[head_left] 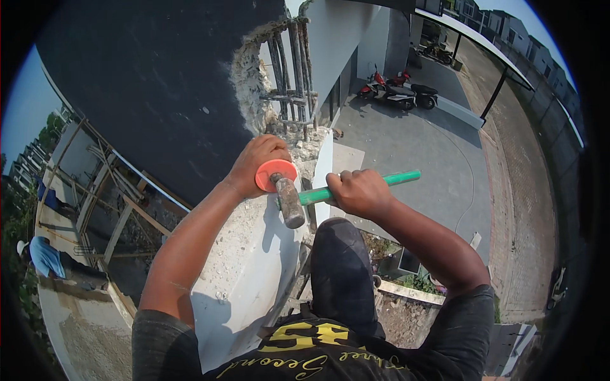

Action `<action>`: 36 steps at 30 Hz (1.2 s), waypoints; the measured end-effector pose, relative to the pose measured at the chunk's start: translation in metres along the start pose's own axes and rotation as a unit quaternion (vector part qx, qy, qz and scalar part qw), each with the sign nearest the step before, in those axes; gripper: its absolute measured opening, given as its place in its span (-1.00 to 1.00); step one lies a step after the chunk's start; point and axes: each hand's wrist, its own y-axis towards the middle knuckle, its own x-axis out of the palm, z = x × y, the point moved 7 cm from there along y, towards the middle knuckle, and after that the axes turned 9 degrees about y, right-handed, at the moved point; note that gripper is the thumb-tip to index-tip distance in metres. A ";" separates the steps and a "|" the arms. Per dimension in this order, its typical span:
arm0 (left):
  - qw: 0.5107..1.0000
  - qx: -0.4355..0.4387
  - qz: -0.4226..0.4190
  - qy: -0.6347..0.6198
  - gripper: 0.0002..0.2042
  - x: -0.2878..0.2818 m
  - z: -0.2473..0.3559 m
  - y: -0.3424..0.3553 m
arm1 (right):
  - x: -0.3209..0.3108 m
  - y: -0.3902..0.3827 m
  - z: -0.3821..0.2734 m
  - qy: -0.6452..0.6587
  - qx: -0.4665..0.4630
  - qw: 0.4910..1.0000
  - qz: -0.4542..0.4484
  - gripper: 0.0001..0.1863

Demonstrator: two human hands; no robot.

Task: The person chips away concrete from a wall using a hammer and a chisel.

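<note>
My left hand [259, 157] is closed around a chisel, mostly hidden beneath its round orange hand guard [264, 180]. My right hand [361, 193] grips a hammer by its green handle [404, 178]. The grey steel hammer head [291, 206] is beside the guard, at the chisel's top end; whether they touch I cannot tell. Just beyond my left hand, the broken concrete [249, 79] has a rough, crumbled edge. Bare steel reinforcing bars [296, 70] rise out of it, with cross ties around them.
A dark wall [140, 82] stands at the left. White ledge [244, 254] lies beneath my arms, strewn with chips. Far below on the right, motorbikes [397, 92] stand on grey paving [438, 165]. At the lower left are timber framing [117, 232] and a person in blue [47, 259].
</note>
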 end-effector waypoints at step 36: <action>0.999 0.024 0.000 -0.036 -0.70 0.012 -0.001 0.004 | -0.028 -0.032 -0.041 0.004 -0.152 0.974 0.168 -0.66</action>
